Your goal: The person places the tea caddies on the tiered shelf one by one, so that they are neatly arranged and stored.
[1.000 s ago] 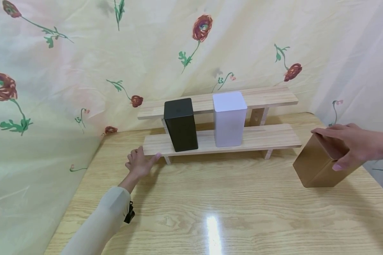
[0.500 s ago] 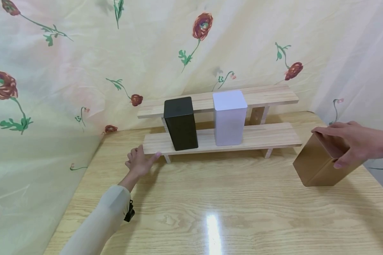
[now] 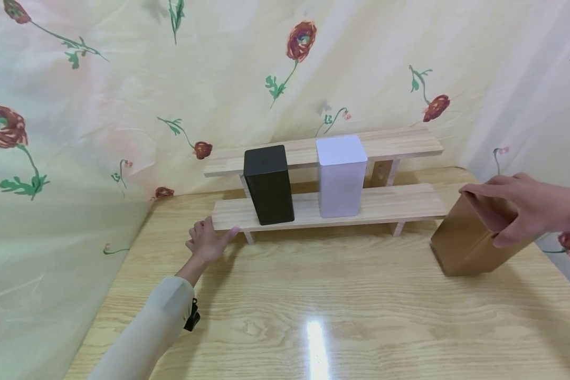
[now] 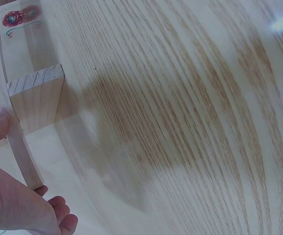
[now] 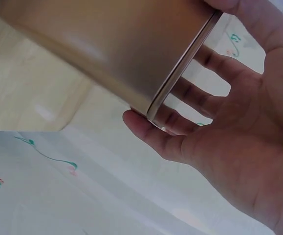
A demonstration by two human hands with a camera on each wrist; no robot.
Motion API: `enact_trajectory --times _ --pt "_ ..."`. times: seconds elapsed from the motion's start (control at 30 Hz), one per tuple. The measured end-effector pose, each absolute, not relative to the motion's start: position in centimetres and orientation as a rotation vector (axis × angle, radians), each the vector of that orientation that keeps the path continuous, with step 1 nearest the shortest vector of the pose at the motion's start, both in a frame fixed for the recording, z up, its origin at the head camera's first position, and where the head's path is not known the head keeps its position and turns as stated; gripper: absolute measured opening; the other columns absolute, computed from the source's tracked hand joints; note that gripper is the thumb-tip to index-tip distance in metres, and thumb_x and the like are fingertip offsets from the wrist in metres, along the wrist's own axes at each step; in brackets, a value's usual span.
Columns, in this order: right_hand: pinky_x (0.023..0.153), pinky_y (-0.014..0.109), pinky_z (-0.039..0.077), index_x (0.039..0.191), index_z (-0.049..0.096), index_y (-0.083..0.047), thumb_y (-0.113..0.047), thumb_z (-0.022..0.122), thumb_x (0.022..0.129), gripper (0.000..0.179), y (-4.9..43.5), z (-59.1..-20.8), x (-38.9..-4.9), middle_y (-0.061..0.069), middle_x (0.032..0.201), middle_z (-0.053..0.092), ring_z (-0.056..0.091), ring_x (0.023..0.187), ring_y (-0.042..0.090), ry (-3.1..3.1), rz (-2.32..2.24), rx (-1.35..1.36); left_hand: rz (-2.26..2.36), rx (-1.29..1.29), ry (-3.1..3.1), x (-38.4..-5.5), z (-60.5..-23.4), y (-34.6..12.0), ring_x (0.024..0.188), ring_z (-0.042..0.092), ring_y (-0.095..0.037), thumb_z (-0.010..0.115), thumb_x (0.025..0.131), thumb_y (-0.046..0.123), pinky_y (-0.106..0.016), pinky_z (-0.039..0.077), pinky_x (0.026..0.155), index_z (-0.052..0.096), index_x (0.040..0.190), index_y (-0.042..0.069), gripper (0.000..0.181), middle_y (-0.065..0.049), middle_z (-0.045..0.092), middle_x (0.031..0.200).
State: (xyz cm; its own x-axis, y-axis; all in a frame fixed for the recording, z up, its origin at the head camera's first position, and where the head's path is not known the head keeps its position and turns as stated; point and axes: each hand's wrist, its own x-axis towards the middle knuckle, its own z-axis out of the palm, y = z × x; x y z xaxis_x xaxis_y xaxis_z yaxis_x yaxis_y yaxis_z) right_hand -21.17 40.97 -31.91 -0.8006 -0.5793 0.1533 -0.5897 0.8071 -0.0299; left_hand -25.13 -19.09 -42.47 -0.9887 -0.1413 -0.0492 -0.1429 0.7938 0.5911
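My right hand [image 3: 527, 208] grips a gold-brown rectangular tin [image 3: 470, 240] by its top end, at the right of the head view. The tin leans, its top to the right. In the right wrist view the fingers and thumb span the lid edge of the tin [image 5: 117, 44]. My left hand [image 3: 206, 240] holds the left end of the lower board of a two-tier wooden shelf [image 3: 389, 203]. In the left wrist view the thumb lies on the board's front edge [image 4: 21, 156], fingers around its end. A black tin [image 3: 271, 190] and a white tin [image 3: 342, 182] stand upright on that lower board.
The shelf's upper board [image 3: 404, 142] runs behind the tins. Flower-patterned cloth [image 3: 237, 68] hangs behind and at both sides. The wood-grain table [image 3: 323, 285] extends in front of the shelf, with a bright reflection on it.
My right hand has shifted slightly left with the gold-brown tin, whose lower end now sits nearer the shelf. The left hand, shelf, black tin and white tin stay put.
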Motion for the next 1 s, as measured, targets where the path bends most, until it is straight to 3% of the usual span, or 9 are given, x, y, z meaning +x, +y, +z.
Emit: enact_trajectory --times 0.4,0.77,1.0 --pt "0.068 0.026 0.026 0.135 0.052 -0.004 -0.029 0.094 0.044 0.103 39.4 -30.1 -21.0 -0.008 0.1 0.05 0.035 0.082 0.004 -2.805 0.139 1.016 0.965 -0.232 2.972 -25.2 -42.6 -19.2 0.129 0.016 -0.043 0.056 0.089 0.06 -0.063 0.016 0.098 0.016 0.151 -0.002 0.096 -0.031 0.019 0.146" --pt "0.063 0.026 0.03 0.136 0.051 -0.003 -0.032 0.094 0.048 0.102 38.2 -28.6 -20.9 -0.004 0.103 0.051 0.036 0.086 0.018 -2.892 0.139 0.968 0.972 -0.222 2.981 -25.0 -42.3 -19.1 0.13 0.016 -0.045 0.056 0.09 0.059 -0.064 0.016 0.097 0.016 0.15 -0.002 0.095 -0.032 0.019 0.146" --pt "0.064 0.027 0.031 0.135 0.052 -0.004 -0.031 0.094 0.044 0.103 37.9 -27.4 -21.1 -0.006 0.102 0.049 0.034 0.088 0.019 -2.848 0.147 0.986 0.963 -0.232 2.978 -25.0 -42.4 -19.1 0.129 0.017 -0.045 0.056 0.09 0.059 -0.063 0.016 0.097 0.016 0.15 -0.002 0.095 -0.032 0.02 0.146"
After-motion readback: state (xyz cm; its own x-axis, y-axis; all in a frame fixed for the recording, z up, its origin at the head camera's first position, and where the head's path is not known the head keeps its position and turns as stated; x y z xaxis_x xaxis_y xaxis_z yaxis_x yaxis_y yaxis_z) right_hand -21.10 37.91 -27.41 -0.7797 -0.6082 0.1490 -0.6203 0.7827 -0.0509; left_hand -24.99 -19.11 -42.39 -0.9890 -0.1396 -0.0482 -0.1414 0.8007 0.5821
